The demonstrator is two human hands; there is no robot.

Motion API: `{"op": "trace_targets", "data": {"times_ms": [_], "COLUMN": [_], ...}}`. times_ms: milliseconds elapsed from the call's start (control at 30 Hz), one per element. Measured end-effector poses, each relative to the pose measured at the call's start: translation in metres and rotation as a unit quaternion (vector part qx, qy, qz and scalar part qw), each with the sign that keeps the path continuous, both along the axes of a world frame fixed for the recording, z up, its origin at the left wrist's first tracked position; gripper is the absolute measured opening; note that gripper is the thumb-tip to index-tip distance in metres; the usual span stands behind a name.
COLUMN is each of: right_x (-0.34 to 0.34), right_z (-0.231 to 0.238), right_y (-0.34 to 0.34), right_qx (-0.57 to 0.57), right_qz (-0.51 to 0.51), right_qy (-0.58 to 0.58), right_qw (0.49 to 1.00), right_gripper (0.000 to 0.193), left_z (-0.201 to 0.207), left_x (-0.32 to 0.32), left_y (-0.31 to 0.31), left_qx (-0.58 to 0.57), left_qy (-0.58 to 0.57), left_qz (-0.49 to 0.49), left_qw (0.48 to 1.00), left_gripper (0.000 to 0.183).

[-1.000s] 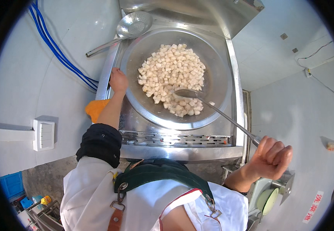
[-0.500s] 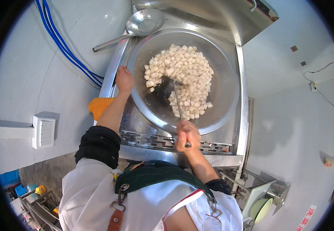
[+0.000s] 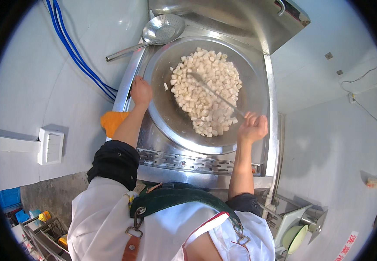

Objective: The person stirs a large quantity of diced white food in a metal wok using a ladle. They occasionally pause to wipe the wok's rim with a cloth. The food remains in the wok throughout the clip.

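A big round metal wok [image 3: 171, 126] is set into a steel stove and holds a heap of pale, whitish food cubes [image 3: 210, 95]. My right hand [image 3: 252, 127], at the wok's right side, is closed round the handle of a long-handled metal stirring tool [image 3: 219, 95]. The tool slants up and left across the cubes, its small dark head among them, so its exact shape is unclear. By the wok's left rim, my left hand [image 3: 141, 91] rests with curled fingers on the steel side of the stove; what lies under the fingers is hidden.
A perforated metal skimmer [image 3: 164, 29] lies at the stove's back left corner, handle pointing left. An orange cloth [image 3: 111, 122] hangs by my left forearm. A slotted drain strip [image 3: 184, 161] runs along the front. Blue hoses [image 3: 73, 54] follow the left wall; a steel splash panel [image 3: 223, 19] stands behind.
My right hand has swung right and away from me, turning the tool into a diagonal. The cubes have shifted over the bare patch in the middle. The left hand stays put.
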State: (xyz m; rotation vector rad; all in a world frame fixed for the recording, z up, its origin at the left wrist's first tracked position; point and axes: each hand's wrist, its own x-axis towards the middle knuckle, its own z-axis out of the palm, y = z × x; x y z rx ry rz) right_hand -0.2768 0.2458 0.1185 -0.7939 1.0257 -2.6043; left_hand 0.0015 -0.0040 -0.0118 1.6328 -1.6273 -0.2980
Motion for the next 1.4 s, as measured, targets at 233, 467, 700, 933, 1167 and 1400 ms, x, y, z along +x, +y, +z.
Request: {"op": "trace_targets", "data": {"times_ms": [233,467,700,933,1167,1400], "right_x": [-0.014,-0.061,-0.126,-0.140,-0.073,-0.010], "right_z": [0.064,0.151,0.117,0.041,0.077,0.150], "right_y": [0.046,0.029,-0.059,-0.087,-0.022,0.070], "right_qx": [0.047,0.018,0.001,0.108,0.116,0.058], "right_qz": [0.243,-0.111,-0.231,0.013,0.207,0.231], "right_qy": [0.089,0.049,0.054,-0.143,0.008,0.215], "right_qw": [0.965,0.992,0.971,0.984,0.971,0.947], "right_gripper": [0.038,0.039,0.035,0.036,0.037,0.033], "left_z": [-0.001,-0.005,0.002,0.007,0.011,0.002], "left_x": [0.001,0.002,0.001,-0.001,-0.002,-0.001], "left_y": [0.000,-0.002,0.002,0.007,0.007,0.005], "left_qx": [-0.003,-0.016,-0.001,-0.004,0.003,-0.045], "left_qy": [-0.009,0.011,0.034,0.038,0.025,0.015], "left_qz": [0.005,0.003,0.005,0.006,0.019,0.012], "left_qw": [1.000,1.000,0.999,0.999,1.000,0.999], "left_gripper": [0.020,0.020,0.018,0.017,0.018,0.017]}}
